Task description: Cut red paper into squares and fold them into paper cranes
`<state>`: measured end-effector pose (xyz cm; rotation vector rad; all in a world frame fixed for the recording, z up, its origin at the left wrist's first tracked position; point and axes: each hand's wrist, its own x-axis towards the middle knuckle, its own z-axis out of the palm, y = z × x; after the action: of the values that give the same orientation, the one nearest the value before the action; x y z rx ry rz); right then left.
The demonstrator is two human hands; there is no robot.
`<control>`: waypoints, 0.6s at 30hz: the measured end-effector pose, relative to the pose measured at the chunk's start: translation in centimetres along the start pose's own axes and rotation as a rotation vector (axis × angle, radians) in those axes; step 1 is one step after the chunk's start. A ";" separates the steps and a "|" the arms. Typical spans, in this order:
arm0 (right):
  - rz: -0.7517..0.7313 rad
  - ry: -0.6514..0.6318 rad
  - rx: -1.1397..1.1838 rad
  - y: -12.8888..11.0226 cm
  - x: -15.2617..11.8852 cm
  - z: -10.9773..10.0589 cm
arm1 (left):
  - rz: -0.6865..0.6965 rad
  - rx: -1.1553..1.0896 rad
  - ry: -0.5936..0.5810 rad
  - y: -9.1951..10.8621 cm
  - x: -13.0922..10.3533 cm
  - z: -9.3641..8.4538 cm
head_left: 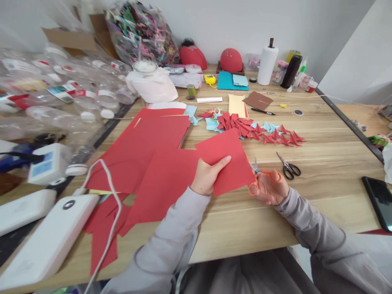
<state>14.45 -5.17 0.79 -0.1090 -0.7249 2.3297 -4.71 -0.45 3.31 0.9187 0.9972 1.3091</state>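
My left hand (206, 175) pinches a red paper sheet (231, 163) above the table, thumb on top and the fingers hidden beneath. At the sheet's right edge, my right hand (272, 188) holds orange-handled scissors (256, 168) with fingers in the loops. Their blades are apart and lie close to the paper's edge; whether they touch it I cannot tell. Under my left forearm spreads a larger red sheet (165, 183). A stack of red paper (143, 151) lies to its left. Black-handled scissors (288, 166) rest on the table just beyond my right hand.
Folded red paper pieces (239, 124) and light blue ones lie behind the sheet. Red paper strips (104, 245) and a white power bank (49, 241) with a cable sit front left. Plastic bottles (82, 98) crowd the left; a phone (379, 200) lies at right.
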 end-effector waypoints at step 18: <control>-0.012 0.178 -0.197 -0.5 -0.2 -0.3 | -0.331 -0.087 -0.088 0.7 -0.9 0.7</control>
<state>15.01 -4.87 0.77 -0.3931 -0.8592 2.1993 -4.27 -1.27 4.24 0.7038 0.9686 1.0168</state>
